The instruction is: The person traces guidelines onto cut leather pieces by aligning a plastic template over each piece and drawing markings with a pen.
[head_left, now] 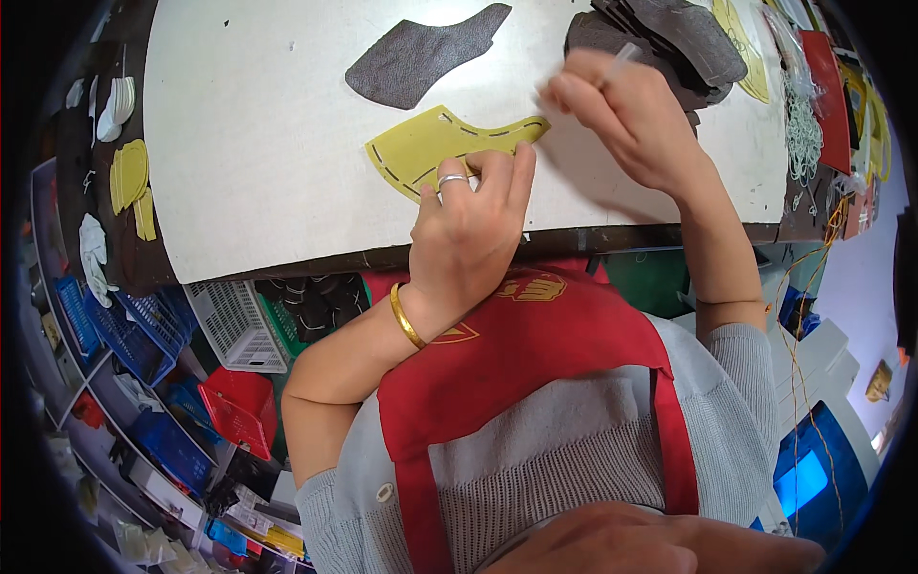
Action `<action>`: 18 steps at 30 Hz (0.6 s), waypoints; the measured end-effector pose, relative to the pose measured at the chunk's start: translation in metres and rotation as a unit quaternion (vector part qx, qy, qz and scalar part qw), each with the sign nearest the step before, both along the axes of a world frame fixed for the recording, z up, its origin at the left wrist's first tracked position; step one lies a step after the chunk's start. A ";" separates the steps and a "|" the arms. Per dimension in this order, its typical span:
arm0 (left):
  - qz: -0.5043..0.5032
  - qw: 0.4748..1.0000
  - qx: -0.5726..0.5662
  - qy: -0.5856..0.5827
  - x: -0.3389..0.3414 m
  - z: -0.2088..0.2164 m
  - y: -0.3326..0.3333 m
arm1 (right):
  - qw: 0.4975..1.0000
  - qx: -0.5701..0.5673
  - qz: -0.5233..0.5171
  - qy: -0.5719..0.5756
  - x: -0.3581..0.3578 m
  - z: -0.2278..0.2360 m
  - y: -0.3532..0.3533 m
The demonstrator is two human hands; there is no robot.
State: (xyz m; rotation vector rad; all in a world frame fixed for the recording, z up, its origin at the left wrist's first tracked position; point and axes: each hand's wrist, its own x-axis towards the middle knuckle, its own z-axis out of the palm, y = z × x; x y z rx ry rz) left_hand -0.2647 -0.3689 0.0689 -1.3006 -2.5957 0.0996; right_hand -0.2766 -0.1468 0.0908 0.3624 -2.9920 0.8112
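Observation:
A yellow pattern template (411,145) with dark dash-like slots along its edges lies on the white tabletop. My left hand (469,206) rests on its near edge, fingers stretched out and pressing it down. Whether a piece lies under the template I cannot tell. My right hand (626,120) is raised to the right of the template's narrow tip, closed around a pen (626,55) whose pale, see-through end sticks up between thumb and fingers. Just beyond the template sits a single dark brown leather piece (406,59) of similar outline.
A stack of dark leather pieces (684,43) stands at the far right, with another yellow template (746,48) beside it. Tangled pale thread (805,143) hangs near the right edge. Yellow pieces (129,177) lie at the left edge; a white crate (234,320) and red bin (239,411) are below.

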 end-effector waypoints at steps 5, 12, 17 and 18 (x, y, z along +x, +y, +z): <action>0.016 0.998 0.059 0.003 -0.005 0.001 -0.005 | 0.992 0.060 -0.071 -0.090 -0.002 0.002 -0.033; -0.091 0.967 0.235 -0.022 -0.038 -0.006 -0.013 | 0.981 -0.144 -0.122 -0.035 0.035 -0.003 0.015; 0.040 0.983 0.172 -0.058 -0.069 -0.003 -0.015 | 0.944 -0.105 -0.309 0.053 0.062 0.013 0.083; 0.038 0.986 0.131 -0.093 -0.066 -0.004 -0.020 | 0.945 -0.105 -0.304 0.054 0.061 0.014 0.082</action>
